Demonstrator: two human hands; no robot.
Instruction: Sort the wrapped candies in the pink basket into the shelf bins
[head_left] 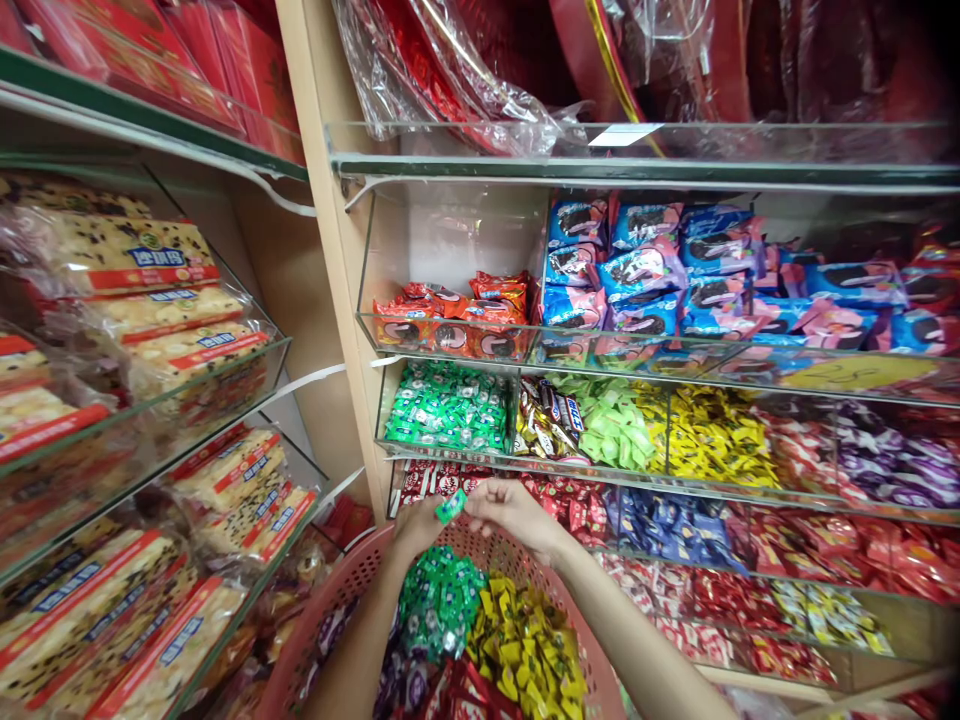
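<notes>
Both my hands meet above a pink plastic basket (352,590). My left hand (417,525) and my right hand (510,508) pinch the two ends of one small green wrapped candy (451,507). The basket under them holds heaps of green candies (439,600), yellow candies (529,640) and some purple and red ones. Directly above my hands a clear shelf bin is filled with the same green candies (448,408).
Clear acrylic bins hold yellow (712,435), purple (892,465), red and light green candies (615,425). Blue cookie packets (675,270) and orange packets (465,310) lie one shelf higher. Bagged nougat bars (142,270) fill the left shelves. A beige upright (330,250) divides the units.
</notes>
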